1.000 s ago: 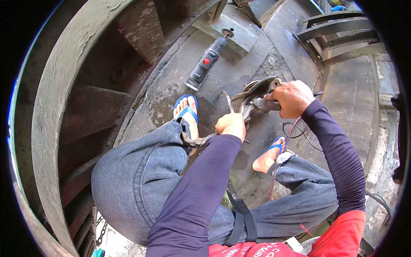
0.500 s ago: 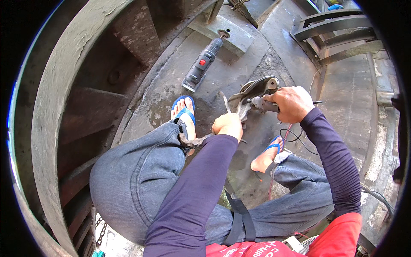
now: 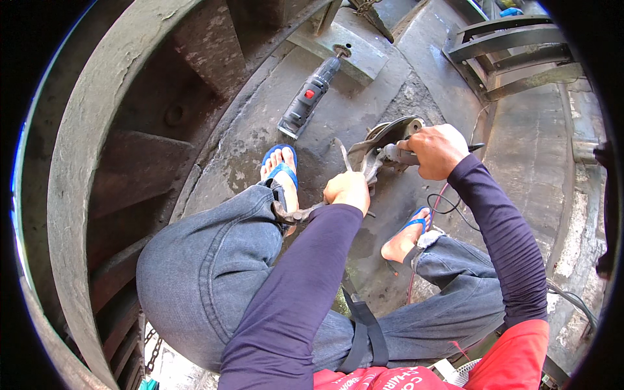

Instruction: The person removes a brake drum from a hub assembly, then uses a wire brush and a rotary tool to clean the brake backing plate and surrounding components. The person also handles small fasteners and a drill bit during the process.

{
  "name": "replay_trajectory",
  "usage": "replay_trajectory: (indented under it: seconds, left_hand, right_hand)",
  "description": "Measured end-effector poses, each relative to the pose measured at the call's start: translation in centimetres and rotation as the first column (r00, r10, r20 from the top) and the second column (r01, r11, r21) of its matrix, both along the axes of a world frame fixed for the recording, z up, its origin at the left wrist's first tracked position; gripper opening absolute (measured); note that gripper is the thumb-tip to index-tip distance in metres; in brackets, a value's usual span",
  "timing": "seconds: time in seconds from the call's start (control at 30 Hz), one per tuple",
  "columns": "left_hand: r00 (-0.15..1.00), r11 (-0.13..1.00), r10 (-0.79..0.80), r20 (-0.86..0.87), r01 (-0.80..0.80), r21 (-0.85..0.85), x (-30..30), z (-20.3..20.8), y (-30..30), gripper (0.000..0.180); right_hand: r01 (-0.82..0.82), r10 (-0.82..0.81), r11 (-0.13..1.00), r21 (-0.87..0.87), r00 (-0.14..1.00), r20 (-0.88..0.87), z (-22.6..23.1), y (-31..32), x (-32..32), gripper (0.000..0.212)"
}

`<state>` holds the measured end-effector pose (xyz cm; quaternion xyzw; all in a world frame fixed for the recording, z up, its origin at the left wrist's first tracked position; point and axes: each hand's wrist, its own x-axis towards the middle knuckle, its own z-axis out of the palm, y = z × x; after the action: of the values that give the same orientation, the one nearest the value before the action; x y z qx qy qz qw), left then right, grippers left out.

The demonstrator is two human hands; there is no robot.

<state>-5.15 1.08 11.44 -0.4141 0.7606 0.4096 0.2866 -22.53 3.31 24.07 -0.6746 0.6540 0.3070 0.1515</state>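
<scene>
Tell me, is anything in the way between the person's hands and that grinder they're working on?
Nothing visible is. The right hand is wrapped around the angle grinder, at its body. The left hand is closed on a thin metal tool that points up toward the grinder's guard, with no other object between them.

Angle grinder (image 3: 383,146): dull grey metal guard, scuffed. Die grinder (image 3: 309,97): matt black plastic body w/ red switch. Steel floor (image 3: 364,97): rough, rust-stained, matt. Sandals (image 3: 281,162): blue rubber, smooth
</scene>
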Motion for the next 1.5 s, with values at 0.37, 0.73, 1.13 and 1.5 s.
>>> replay_trajectory:
  seconds: [0.37, 0.73, 1.13, 1.5]
  left_hand:
    - [1.000, 1.000, 0.016, 0.024, -0.016, 0.027, -0.2, -0.2, 0.0, 0.027]
    - [1.000, 0.999, 0.013, 0.013, -0.014, 0.038, -0.1, 0.2, -0.1, 0.029]
    - [0.999, 0.999, -0.012, 0.048, 0.010, 0.038, -0.2, 0.0, -0.1, 0.028]
    - [1.000, 1.000, 0.006, 0.012, -0.006, 0.025, -0.1, 0.4, -0.2, 0.029]
  right_hand:
    - [-0.152, 0.154, 0.988, 0.019, 0.984, -0.094, -1.1, -3.0, 0.2, 0.014]
    - [-0.138, 0.138, 0.990, 0.002, 0.988, -0.071, -1.1, -1.9, 0.3, 0.014]
    - [-0.155, 0.152, 0.987, -0.030, 0.985, -0.075, -1.2, -1.4, 0.5, 0.012]
    - [-0.138, 0.137, 0.990, -0.017, 0.989, -0.058, -1.1, -0.5, 1.0, 0.011]
